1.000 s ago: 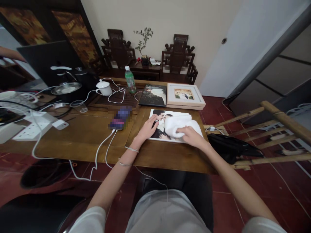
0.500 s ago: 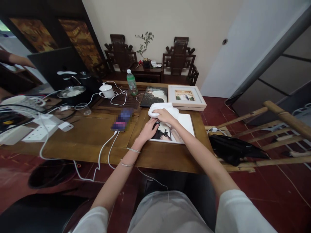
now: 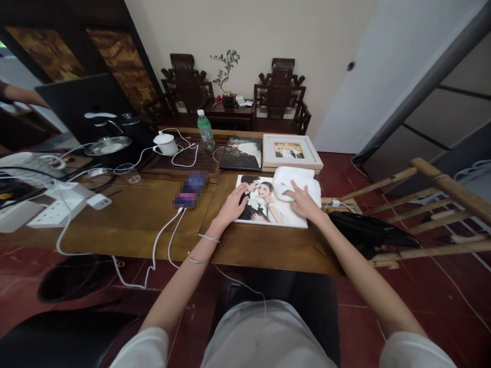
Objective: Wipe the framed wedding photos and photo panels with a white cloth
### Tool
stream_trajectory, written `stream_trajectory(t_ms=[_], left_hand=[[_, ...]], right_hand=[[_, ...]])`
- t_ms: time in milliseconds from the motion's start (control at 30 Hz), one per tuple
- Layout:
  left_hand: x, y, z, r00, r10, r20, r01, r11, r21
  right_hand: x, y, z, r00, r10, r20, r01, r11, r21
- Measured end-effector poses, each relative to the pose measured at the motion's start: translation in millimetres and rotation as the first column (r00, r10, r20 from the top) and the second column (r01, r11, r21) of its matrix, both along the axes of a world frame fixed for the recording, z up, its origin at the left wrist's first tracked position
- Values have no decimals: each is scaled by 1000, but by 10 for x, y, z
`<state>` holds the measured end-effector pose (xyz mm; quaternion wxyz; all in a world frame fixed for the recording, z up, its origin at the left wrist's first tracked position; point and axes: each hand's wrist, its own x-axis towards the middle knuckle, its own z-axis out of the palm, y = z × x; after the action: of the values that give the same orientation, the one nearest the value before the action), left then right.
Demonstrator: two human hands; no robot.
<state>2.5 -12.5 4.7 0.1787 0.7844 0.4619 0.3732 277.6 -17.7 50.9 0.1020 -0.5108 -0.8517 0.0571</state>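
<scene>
The photo panel lies face up on the tabletop in front of you, flat and near the edge, probably so both your hands reach it easily. Your left hand rests on its left side, fingers extended and loosely apart, gripping nothing; that looks like a light hold against sliding. Your right hand has its fingers partly spread on the white cloth, which covers the panel's upper right; whether they pinch it, you cannot tell from here. Count one cloth and one panel under your hands. Beyond them sit one dark photo panel and, beside it, one white-framed picture, likely set back to leave you working room. One bottle and one lidded cup stand farther left.
</scene>
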Motion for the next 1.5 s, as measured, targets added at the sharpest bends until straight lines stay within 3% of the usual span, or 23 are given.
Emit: stream_trajectory(t_ms=[100,233,333,467,633,733,833,1067,1167,1333,1500], left_hand=[[-1,7,-13,1000,5,-5,-5,1000,-2],[-5,27,-35,1000,8,-13,-8,1000,-12],[-8,35,-44,1000,8,-15,-8,1000,-18],[-13,35,-47,1000,5,-17,-6,1000,-14],[-25,33,-41,1000,1,-21,-1,1000,-23],[-27,38,-41,1000,-2,-29,2,1000,-12],[-23,44,-48,1000,-3,-24,2,1000,-12],[-11,28,-33,1000,0,-14,0,1000,-18],[-13,25,-26,1000,6,-18,-6,1000,-17],[-21,36,-32,1000,7,-17,-7,1000,-15],[-36,38,-23,1000,-7,-15,6,1000,-7]], right_hand=[[39,-418,-27,994,53,92,-54,998,14],[9,-995,32,978,192,85,-193,981,1],[72,-1138,113,972,237,1,-237,971,-11],[211,-833,183,986,149,-77,-143,987,75],[104,-226,103,989,104,101,-113,990,82],[-84,-106,48,983,121,137,-129,990,48],[-220,-282,40,979,143,142,-151,988,46],[-222,-1145,29,961,256,102,-262,964,44],[-191,-1214,15,962,266,70,-269,962,38],[-174,-802,-15,966,252,52,-255,963,85],[-154,-204,-2,988,139,66,-147,980,134]])
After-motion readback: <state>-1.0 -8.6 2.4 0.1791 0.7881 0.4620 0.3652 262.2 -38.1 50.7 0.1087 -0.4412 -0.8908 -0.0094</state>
